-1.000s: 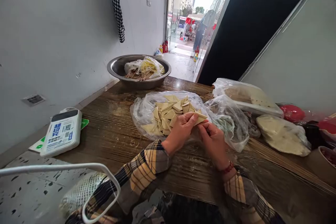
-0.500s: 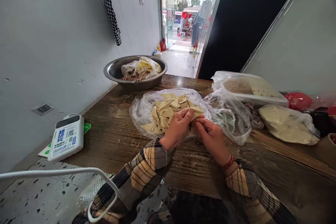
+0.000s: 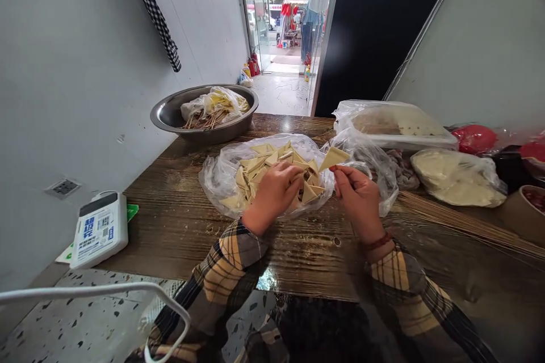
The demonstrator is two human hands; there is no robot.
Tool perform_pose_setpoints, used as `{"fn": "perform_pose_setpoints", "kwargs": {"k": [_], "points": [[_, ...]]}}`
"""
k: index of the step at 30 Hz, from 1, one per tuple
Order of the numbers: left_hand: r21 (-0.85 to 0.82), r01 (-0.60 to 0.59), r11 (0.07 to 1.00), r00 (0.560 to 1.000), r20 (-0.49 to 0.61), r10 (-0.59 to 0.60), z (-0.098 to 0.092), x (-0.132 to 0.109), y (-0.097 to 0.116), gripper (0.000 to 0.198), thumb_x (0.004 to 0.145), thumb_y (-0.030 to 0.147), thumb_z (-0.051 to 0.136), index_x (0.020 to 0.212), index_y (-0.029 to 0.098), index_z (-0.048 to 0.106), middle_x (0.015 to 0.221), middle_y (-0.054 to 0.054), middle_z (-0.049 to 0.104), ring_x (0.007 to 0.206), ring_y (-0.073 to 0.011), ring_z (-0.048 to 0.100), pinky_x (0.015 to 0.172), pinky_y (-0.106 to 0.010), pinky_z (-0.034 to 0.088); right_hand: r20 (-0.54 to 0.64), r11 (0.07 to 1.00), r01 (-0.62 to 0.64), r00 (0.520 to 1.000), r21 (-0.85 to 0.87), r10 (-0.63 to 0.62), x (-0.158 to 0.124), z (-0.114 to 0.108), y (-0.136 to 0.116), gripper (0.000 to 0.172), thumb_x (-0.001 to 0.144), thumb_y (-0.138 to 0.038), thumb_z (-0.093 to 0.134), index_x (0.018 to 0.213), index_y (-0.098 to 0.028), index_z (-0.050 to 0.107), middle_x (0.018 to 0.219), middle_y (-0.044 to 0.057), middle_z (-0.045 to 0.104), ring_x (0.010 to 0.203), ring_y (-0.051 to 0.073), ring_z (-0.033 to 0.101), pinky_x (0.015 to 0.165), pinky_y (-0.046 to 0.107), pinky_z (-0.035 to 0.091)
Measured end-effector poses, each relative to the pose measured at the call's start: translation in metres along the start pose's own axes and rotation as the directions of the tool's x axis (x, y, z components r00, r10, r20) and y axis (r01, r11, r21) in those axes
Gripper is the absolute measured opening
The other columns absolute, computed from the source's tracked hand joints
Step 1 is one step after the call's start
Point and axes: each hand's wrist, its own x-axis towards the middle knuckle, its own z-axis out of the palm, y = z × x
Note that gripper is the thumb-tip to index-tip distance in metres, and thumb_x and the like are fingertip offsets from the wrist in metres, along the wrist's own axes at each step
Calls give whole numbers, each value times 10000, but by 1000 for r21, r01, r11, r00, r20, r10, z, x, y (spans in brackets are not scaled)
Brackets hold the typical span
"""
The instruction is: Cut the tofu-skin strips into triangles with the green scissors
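Note:
A heap of pale yellow, flat tofu triangles lies on an opened clear plastic bag on the wooden table. Over the right part of the heap is my left hand, its fingers bent down and drawn together among the pieces; whatever is between the fingertips is hidden. My right hand, to the right of the bag, pinches a single tofu triangle between thumb and fingers and holds it up. Whether a skewer runs through this piece cannot be made out.
A steel basin with bagged skewered food stands at the back left. Thin wooden skewers lie at the right, near a bag of pale sheets, a wrapped tray and a bowl. A white device sits at the left edge.
My hands have come apart. The left went down and left onto the heap, while the right moved slightly right, holding a triangle up. The view has shifted a little.

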Motion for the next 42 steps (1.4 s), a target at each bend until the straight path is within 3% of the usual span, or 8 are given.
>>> {"fn": "perform_pose_setpoints", "kwargs": {"k": [6, 21, 25, 28, 31, 34, 37, 42], "points": [[210, -245, 947, 953, 234, 195, 6, -2, 9, 301, 870, 164, 529, 1140, 216, 652, 1274, -73, 608, 1209, -247, 496, 1072, -442, 382, 28, 1000, -1, 1000, -9, 1, -1, 1, -7, 300, 875, -407, 581, 954, -149, 711, 521, -56, 499, 471, 95, 426, 476, 238, 354], [327, -211, 921, 943, 315, 104, 6, -2, 6, 137, 846, 222, 596, 969, 196, 649, 965, -84, 649, 980, -260, 541, 870, -418, 430, 51, 998, 36, 998, -51, -33, -2, 1, -6, 294, 891, -390, 572, 959, -145, 719, 516, -58, 505, 474, 97, 441, 494, 240, 362], [188, -139, 972, 973, 207, 99, 4, -1, 3, 84, 855, 219, 598, 874, 192, 676, 896, -70, 652, 942, -231, 556, 875, -387, 435, 56, 999, 24, 998, -46, -21, -3, 1, -9, 296, 889, -386, 577, 962, -137, 719, 518, -59, 500, 470, 97, 434, 489, 242, 356], [-66, 50, 997, 998, -44, -53, -2, 1, 0, 89, 843, 260, 621, 828, 178, 651, 861, -47, 653, 883, -194, 577, 827, -338, 450, 67, 1000, 20, 998, -23, -19, -6, 0, -11, 283, 892, -377, 582, 968, -142, 719, 523, -60, 495, 474, 94, 426, 480, 235, 341], [-511, 215, 832, 918, -184, -351, -7, 3, -3, 201, 816, 355, 655, 864, 168, 603, 844, -28, 661, 752, -148, 604, 687, -272, 467, 106, 1000, 5, 994, -31, -2, -11, 0, -13, 270, 893, -374, 590, 973, -154, 724, 528, -58, 496, 473, 92, 422, 468, 227, 331], [-847, 219, 485, 851, -78, -520, -9, 4, -6, 304, 782, 413, 689, 895, 167, 550, 787, -25, 683, 685, -145, 651, 603, -240, 471, 181, 999, -8, 983, -44, 16, -18, 3, -12, 265, 892, -372, 591, 970, -159, 727, 516, -57, 498, 465, 94, 435, 463, 225, 339], [-949, 180, 258, 834, 8, -552, -11, 5, -7, 341, 755, 396, 719, 930, 153, 555, 801, -63, 720, 750, -178, 700, 636, -249, 501, 293, 996, 14, 956, -84, 11, -24, 8, -11, 251, 894, -353, 585, 958, -162, 734, 504, -55, 515, 452, 96, 454, 463, 225, 358], [-983, 152, 107, 822, 65, -566, -12, 4, -7, 289, 759, 336, 724, 915, 131, 592, 877, -114, 750, 814, -202, 721, 749, -298, 533, 401, 985, 98, 915, -140, -34, -29, 15, -10, 248, 894, -325, 570, 940, -150, 741, 558, -24, 589, 466, 102, 485, 467, 229, 386]]}}
